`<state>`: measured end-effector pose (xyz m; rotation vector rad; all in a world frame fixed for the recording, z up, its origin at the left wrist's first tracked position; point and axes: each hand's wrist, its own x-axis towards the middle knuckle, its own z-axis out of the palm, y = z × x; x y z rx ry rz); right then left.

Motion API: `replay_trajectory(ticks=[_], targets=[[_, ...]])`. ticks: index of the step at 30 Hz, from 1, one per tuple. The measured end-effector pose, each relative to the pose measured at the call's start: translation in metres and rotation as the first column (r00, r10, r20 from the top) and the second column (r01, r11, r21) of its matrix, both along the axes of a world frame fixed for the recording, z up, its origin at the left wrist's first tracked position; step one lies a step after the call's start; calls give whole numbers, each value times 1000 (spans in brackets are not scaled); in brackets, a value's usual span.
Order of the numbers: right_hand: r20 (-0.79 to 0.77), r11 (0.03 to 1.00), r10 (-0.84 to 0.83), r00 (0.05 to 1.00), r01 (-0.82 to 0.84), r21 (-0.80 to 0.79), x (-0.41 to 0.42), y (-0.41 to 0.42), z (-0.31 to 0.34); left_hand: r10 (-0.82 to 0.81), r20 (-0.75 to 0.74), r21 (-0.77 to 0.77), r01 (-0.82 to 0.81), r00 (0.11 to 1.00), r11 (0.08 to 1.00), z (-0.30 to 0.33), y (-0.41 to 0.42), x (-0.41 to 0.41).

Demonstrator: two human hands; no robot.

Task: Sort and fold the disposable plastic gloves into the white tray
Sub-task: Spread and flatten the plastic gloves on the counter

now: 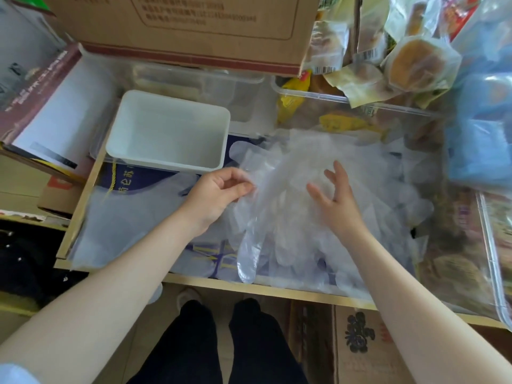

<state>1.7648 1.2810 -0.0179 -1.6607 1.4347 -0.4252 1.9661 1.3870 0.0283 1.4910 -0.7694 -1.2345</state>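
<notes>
White tray, at 10 o'clock: empty. Gloves: heaped unsorted. My left hand pinches one; right hand spread wide. Barely begun.

Tray left of glove pile, cardboard box behind both.

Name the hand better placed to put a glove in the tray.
Left. The left hand already pinches a glove beside the tray; the right hand hovers open, farther away.
</notes>
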Motion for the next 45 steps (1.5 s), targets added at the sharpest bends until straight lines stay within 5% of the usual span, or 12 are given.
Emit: replay_trajectory(ticks=[2,4,7,9,11,12,14,23,27,31,37,45], targets=[[-215,984,171,962,-179,-18,8,-8,-7,4,24,-34,-3,1000,999,4,5,3],[-546,915,346,763,-404,16,8,-8,-16,71,43,-82,-67,997,994,10,8,7],[-683,903,348,642,-425,61,9,-4,-18,166,-28,-135,-168,986,976,21,12,19],[-526,949,247,814,-314,-41,20,1,0,160,-186,-108,-182,969,977,29,14,26],[44,995,79,996,-81,51,35,5,28,150,-317,-77,-184,936,980,37,14,27],[320,982,-19,947,-42,184,42,7,45,146,-354,-70,-182,924,981,43,14,25],[512,942,-73,856,-109,317,50,8,69,119,-448,-75,-170,886,983,54,15,18],[637,946,-162,754,-66,318,38,-6,87,277,-325,59,-273,904,960,48,24,20],[598,963,-134,790,-37,265,32,-5,102,180,53,274,-188,982,943,23,40,36],[540,966,-35,841,-111,235,35,-1,118,103,506,189,-227,856,955,31,35,37],[507,857,190,841,-394,332,39,5,146,-174,228,-10,181,958,983,76,1,9],[648,723,-41,761,-425,545,36,-9,134,208,-159,85,-196,965,977,73,16,19]])
